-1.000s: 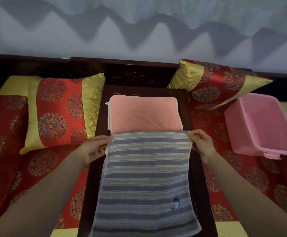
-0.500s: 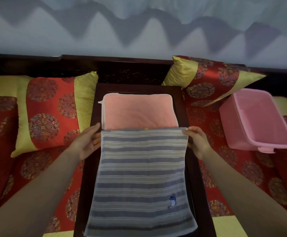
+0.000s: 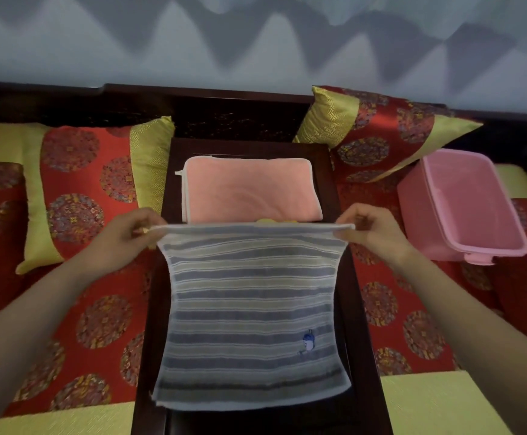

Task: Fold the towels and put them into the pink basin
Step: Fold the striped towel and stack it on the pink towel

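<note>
A grey and blue striped towel [image 3: 252, 312] lies lengthwise on the dark wooden table [image 3: 362, 340]. Its far edge is lifted off the table. My left hand [image 3: 130, 233] pinches the far left corner and my right hand [image 3: 369, 230] pinches the far right corner. Behind it a pink towel [image 3: 249, 189] lies folded flat on the table. A sliver of something yellow [image 3: 274, 220] shows between the two towels. The pink basin [image 3: 463, 208] stands empty on the cushion to the right, past my right hand.
A red and gold pillow [image 3: 80, 189] lies left of the table, and another [image 3: 378, 133] leans at the back right. Red patterned cushions [image 3: 406, 324] flank the table. A dark wooden backrest [image 3: 233, 111] runs along the wall.
Both hands have closed on the far corners of the striped towel and raised that edge off the table. The view has shifted slightly.
</note>
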